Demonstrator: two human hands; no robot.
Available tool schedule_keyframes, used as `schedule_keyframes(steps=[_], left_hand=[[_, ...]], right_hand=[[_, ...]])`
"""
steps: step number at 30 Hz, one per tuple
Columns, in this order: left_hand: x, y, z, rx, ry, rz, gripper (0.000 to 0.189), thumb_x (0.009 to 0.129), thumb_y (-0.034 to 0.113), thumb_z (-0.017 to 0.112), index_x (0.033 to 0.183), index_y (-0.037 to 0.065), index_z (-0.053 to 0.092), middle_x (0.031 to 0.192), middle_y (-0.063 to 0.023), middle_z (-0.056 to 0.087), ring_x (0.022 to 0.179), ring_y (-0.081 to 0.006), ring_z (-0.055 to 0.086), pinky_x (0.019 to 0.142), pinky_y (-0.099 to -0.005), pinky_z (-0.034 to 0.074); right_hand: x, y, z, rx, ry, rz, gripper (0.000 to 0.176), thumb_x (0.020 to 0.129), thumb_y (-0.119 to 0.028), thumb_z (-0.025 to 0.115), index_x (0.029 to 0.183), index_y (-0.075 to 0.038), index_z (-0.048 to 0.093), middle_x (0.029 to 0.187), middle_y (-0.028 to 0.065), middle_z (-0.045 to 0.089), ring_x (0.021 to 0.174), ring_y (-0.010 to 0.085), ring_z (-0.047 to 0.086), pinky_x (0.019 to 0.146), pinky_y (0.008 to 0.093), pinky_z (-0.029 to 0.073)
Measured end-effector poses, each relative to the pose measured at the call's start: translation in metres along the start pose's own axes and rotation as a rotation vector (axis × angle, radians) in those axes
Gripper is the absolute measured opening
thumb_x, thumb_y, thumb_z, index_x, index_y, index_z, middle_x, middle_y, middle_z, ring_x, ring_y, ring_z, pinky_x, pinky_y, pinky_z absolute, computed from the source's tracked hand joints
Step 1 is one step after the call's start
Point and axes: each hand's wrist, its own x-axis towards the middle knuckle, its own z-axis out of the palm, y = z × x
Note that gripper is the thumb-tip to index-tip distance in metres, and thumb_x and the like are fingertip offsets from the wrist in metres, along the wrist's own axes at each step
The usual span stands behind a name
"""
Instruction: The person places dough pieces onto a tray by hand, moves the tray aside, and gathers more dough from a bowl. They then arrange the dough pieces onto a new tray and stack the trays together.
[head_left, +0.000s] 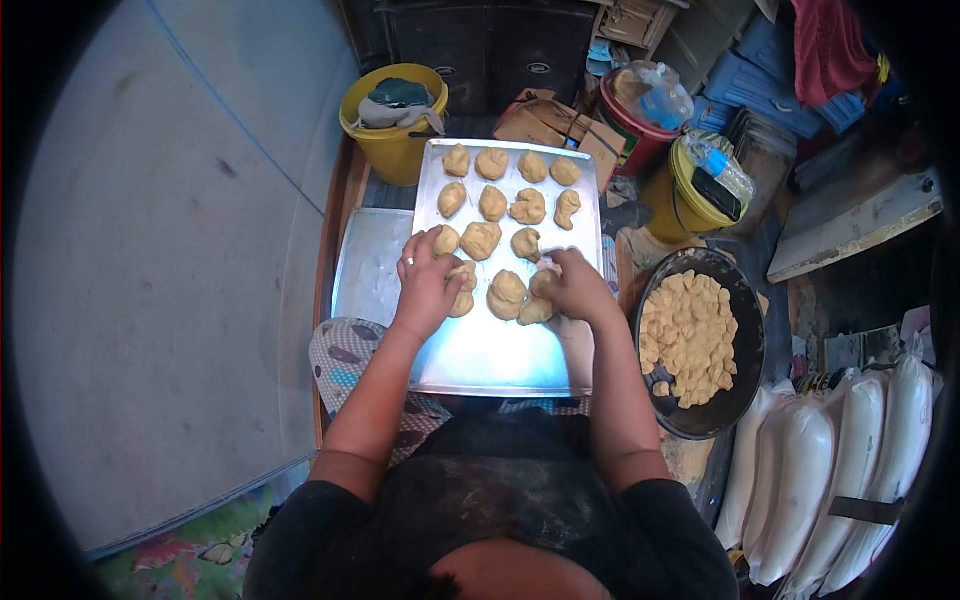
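Observation:
A shiny metal baking tray (500, 365) lies in front of me, with rows of rough yellowish dough pieces (480, 241) on it. At the tray's left side, my left hand (428, 285), wearing a ring, has its fingers curled over dough pieces, closed on one of them. My right hand (582, 288) is bent at the right side, its thumb and index finger closed at a dough piece (544, 283). The palm side of both hands is hidden. Between them sit two dough lumps pressed together (507, 292).
Right of the tray stands a black basin (755, 345) full of cut dough pieces. A second metal tray (365, 265) lies partly under the first. Yellow buckets (400, 150) (672, 205), a red bucket (640, 140) and filled plastic bags (800, 490) surround the area.

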Motion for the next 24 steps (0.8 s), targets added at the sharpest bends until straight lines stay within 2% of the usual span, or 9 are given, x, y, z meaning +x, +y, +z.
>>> schedule_keyframes(steps=[3,6,8,9,10,14,19,21,24], left_hand=[[0.011,0.028,0.006,-0.133,0.13,0.042,0.027,0.08,0.018,0.069,0.1,0.001,0.064,0.115,-0.0174,0.055,0.109,-0.0323,0.051,0.092,-0.0425,0.04],[0.045,0.046,0.01,-0.443,0.067,0.016,0.025,0.081,0.017,0.068,0.096,-0.002,0.061,0.092,-0.016,0.06,0.085,-0.03,0.058,0.077,-0.0381,0.047],[0.055,0.058,0.022,-0.404,0.097,0.022,0.024,0.082,0.016,0.067,0.093,-0.003,0.059,0.082,-0.0148,0.061,0.073,-0.0276,0.059,0.069,-0.0342,0.048],[0.055,0.058,0.023,-0.405,0.1,0.025,0.024,0.082,0.016,0.067,0.093,-0.003,0.059,0.082,-0.0148,0.061,0.073,-0.0276,0.059,0.069,-0.0342,0.048],[0.052,0.056,0.023,-0.443,0.099,-0.016,0.022,0.082,0.015,0.067,0.092,-0.003,0.059,0.081,-0.014,0.061,0.071,-0.0247,0.059,0.067,-0.0332,0.048],[0.016,0.037,0.003,-0.577,0.072,-0.157,0.018,0.083,0.013,0.067,0.09,-0.002,0.059,0.075,-0.0084,0.061,0.066,-0.0132,0.056,0.06,-0.0284,0.046],[-0.032,-0.001,-0.028,-0.589,-0.234,-0.334,0.019,0.082,0.013,0.069,0.089,-0.002,0.06,0.073,-0.0044,0.059,0.066,-0.0105,0.055,0.06,-0.0267,0.045],[-0.043,-0.013,-0.026,-0.493,-0.454,-0.274,0.022,0.081,0.015,0.07,0.093,-0.001,0.061,0.071,-0.0025,0.059,0.066,-0.0099,0.054,0.06,-0.0261,0.045],[-0.041,-0.007,-0.018,-0.407,-0.28,-0.227,0.028,0.08,0.017,0.07,0.101,0.0,0.062,0.085,-0.0104,0.06,0.078,-0.0204,0.059,0.069,-0.0319,0.047]], right_hand=[[-0.015,0.024,-0.006,0.137,-0.166,-0.015,0.038,0.073,-0.014,0.069,0.109,-0.005,0.064,0.11,0.0152,0.063,0.097,0.0251,0.061,0.085,0.0358,0.048],[-0.004,0.011,-0.007,0.514,0.265,0.165,0.033,0.075,-0.013,0.07,0.106,-0.002,0.064,0.098,0.0145,0.066,0.084,0.0305,0.064,0.077,0.0341,0.05],[0.003,0.023,-0.001,0.349,0.381,0.078,0.033,0.076,-0.014,0.069,0.107,-0.003,0.064,0.101,0.015,0.066,0.084,0.0302,0.064,0.076,0.0348,0.051],[0.006,0.028,0.004,0.198,0.491,-0.009,0.033,0.078,-0.015,0.069,0.109,-0.003,0.064,0.104,0.0154,0.066,0.084,0.0299,0.065,0.076,0.0356,0.051],[0.008,0.035,0.006,0.025,0.228,0.038,0.041,0.081,-0.021,0.066,0.119,-0.005,0.059,0.117,0.0155,0.061,0.1,0.0295,0.061,0.086,0.0396,0.047],[-0.003,0.045,0.014,-0.306,0.163,-0.051,0.051,0.084,-0.03,0.062,0.13,-0.012,0.053,0.135,0.0136,0.05,0.125,0.0302,0.044,0.103,0.0456,0.031],[-0.036,0.02,0.002,-0.157,0.224,-0.065,0.058,0.078,-0.031,0.067,0.131,-0.012,0.05,0.123,0.0127,0.054,0.115,0.0303,0.048,0.099,0.045,0.031],[-0.047,0.001,0.012,-0.068,0.107,-0.312,0.059,0.075,-0.03,0.07,0.128,-0.012,0.051,0.118,0.0119,0.055,0.111,0.0302,0.051,0.095,0.0433,0.034],[-0.039,-0.026,0.034,-0.111,0.072,-0.284,0.062,0.073,-0.031,0.071,0.128,-0.011,0.051,0.112,0.0121,0.057,0.109,0.0285,0.052,0.095,0.0421,0.034]])
